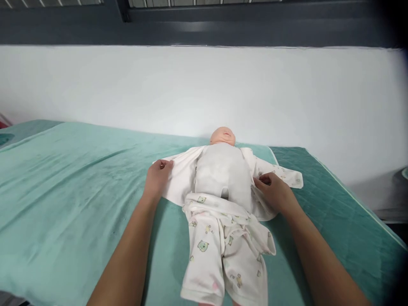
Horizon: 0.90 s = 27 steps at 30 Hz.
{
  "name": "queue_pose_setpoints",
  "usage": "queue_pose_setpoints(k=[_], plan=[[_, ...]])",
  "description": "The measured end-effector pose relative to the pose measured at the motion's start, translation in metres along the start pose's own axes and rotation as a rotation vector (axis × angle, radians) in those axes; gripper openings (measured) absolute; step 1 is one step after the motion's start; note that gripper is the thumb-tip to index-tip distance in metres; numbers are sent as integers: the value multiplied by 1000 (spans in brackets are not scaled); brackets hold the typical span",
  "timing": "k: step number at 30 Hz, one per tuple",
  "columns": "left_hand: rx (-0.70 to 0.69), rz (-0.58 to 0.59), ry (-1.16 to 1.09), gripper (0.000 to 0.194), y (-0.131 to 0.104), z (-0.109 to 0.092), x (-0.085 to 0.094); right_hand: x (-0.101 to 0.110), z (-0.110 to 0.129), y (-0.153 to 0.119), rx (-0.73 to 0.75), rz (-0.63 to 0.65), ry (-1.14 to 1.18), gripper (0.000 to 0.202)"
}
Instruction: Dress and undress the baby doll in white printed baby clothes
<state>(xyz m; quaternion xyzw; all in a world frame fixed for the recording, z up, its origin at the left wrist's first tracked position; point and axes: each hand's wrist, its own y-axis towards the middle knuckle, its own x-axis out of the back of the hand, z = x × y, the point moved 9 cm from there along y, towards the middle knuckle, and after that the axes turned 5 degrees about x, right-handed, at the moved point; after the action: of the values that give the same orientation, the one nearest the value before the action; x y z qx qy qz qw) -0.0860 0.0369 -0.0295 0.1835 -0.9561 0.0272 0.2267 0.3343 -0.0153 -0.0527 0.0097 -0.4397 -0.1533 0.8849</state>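
Note:
A baby doll [219, 168] lies on its back, its head toward the wall and its grey-white cloth torso bare. Under and beside the torso a white baby shirt [183, 172] is spread open at the front. My left hand [157, 178] pinches the shirt's outer edge on the left. On the other side my right hand [274, 191] grips the opposite front edge close to the torso, below a printed sleeve [285, 175] stretched out to the right. Printed white pants [205, 246] cover the doll's hips and legs, bunched at the waist.
The doll rests on a wrinkled light-green sheet [79, 191]. To the right shows a darker green quilted cover [344, 225]. A white wall [127, 89] rises behind the bed, with a dark metal beam [197, 25] above it.

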Motion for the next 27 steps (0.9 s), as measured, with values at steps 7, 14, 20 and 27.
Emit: queue_pose_setpoints(k=[7, 14, 20, 27], plan=[[-25, -107, 656, 38, -5, -6, 10, 19, 4, -6, 3, -93, 60, 33], [-17, -69, 759, 39, -11, -2, 1, 59, -41, -17, -133, -243, -59, 25], [-291, -269, 505, 23, -32, -38, 6, 67, -20, -27, 45, -402, -165, 18], [-296, 581, -106, 26, -89, -67, -58, 20, 95, -68, 576, -8, 322, 17]])
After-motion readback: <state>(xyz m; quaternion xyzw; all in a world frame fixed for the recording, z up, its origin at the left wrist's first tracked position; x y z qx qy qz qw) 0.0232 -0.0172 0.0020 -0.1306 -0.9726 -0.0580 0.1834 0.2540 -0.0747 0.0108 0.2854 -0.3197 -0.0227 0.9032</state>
